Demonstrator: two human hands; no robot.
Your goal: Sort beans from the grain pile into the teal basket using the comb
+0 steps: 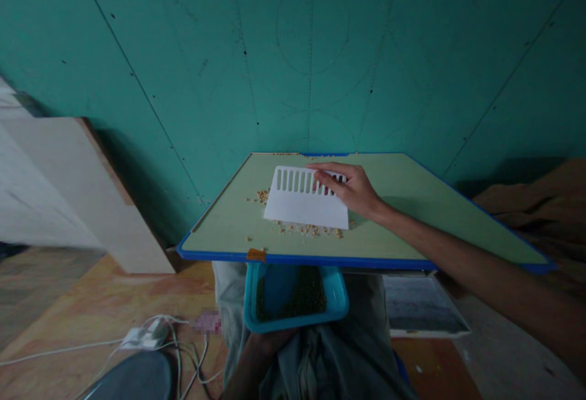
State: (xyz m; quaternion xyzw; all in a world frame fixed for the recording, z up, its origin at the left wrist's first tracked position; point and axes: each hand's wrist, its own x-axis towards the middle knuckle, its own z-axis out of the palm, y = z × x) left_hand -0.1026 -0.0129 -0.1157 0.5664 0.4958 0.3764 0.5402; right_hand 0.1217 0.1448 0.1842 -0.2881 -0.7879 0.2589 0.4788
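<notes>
Grey clothing (339,357) covers the person's lap at the bottom of the view, and above it a blue plastic tray (270,325) sits just below the table's near edge. Dark greenish granules (309,293) lie in the tray, heaped toward its right side, with part of the blue floor bare. The left hand (274,340) is under the tray's near side, mostly hidden in shadow; I cannot tell how its fingers close. Well apart from it, the right hand (354,189) pinches the upper right corner of a white slotted scraper (304,207), thumb over the slots. The scraper is over the middle of the pale green tabletop (220,223), its plain edge toward the person. Yellowish kernels and crumbs (314,230) are strewn along that edge, a small cluster (262,195) lies beside its left side, and a few bits dot the table's far edge. Judging by this, the gathering looks only partly done: the tray holds a load of granules, but the loose kernels on the tabletop remain uncollected, spread out rather than in one pile.
</notes>
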